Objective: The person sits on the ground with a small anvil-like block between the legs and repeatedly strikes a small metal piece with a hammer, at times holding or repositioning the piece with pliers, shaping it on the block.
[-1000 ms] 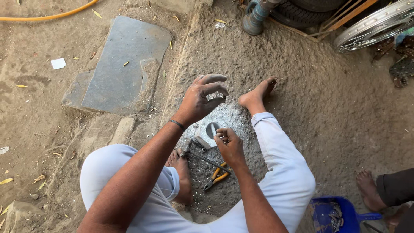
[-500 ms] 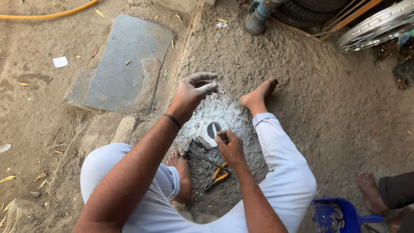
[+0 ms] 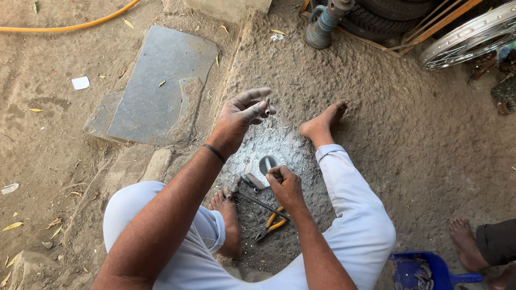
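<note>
My left hand [image 3: 239, 115] is raised, fingers half spread, pinching a small metal part [image 3: 266, 102] at the fingertips. My right hand [image 3: 285, 184] is closed on a thin tool over the metal ring [image 3: 264, 164] on the ash-grey ground [image 3: 279, 139]. Pliers [image 3: 273, 224] lie near my right wrist.

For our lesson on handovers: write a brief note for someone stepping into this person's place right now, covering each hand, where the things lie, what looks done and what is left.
Left hand: raised above the ground, pinching a small grey metal piece at its fingertips.
Right hand: low, fingers closed at the edge of the round grey metal part lying on the patch of pale grey ash.
Nearby on the ground: a long dark metal tool and orange-handled pliers, both beside the right hand and untouched.
Done: cannot tell beyond the small piece being lifted.
Left: the small piece is not yet set down or fitted; tools are still lying out.
</note>
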Available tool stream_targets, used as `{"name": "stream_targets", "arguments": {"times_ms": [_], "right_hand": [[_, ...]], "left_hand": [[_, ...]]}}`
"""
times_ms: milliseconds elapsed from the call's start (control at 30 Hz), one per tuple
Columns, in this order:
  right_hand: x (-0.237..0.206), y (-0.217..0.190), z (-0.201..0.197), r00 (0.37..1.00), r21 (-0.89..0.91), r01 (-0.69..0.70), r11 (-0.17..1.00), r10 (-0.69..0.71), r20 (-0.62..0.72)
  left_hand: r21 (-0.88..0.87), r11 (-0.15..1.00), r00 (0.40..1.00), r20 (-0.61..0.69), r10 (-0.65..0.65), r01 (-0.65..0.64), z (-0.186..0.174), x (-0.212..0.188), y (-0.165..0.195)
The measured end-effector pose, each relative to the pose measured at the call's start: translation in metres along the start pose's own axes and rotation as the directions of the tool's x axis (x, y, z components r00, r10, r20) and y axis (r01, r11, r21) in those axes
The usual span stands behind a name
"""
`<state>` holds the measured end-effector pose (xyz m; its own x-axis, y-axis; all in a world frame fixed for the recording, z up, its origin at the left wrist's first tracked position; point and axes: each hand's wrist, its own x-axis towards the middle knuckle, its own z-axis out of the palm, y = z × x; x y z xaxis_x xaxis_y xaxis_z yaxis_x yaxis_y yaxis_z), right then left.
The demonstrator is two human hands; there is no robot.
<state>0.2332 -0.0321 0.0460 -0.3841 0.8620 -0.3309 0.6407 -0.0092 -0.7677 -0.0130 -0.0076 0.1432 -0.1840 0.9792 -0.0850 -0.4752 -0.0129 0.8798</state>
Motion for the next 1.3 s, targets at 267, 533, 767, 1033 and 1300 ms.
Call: {"name": "stream_targets", "arguments": {"times_ms": [267,533,767,1033,1300], "right_hand": [[0.000,-0.001,0.001,1.000,0.007,-0.005,1.000,0.005,0.004],[0.008,0.012,0.005,0.993,0.019,0.090,0.996,-0.089,-0.074],[0.017,0.023,0.013,0.948,0.530,0.317,0.786,-0.284,-0.145],[0.007,0.013,0.004,0.946,0.352,0.302,0.886,-0.231,-0.229],[0.001,0.027,-0.094,0.824,0.109,0.404,0.908,-0.310,-0.474]], "left_hand": [[0.016,0.999,1.000,0.002,0.031,-0.031,0.006,-0.004,0.009],[0.033,0.986,0.985,0.061,0.163,-0.165,-0.004,0.006,-0.009],[0.771,0.616,0.985,0.162,0.059,-0.163,0.011,0.007,-0.085],[0.904,0.377,0.972,0.231,-0.036,-0.201,0.024,-0.010,-0.113],[0.815,0.545,0.980,0.184,0.077,-0.196,0.011,0.000,-0.077]]}}
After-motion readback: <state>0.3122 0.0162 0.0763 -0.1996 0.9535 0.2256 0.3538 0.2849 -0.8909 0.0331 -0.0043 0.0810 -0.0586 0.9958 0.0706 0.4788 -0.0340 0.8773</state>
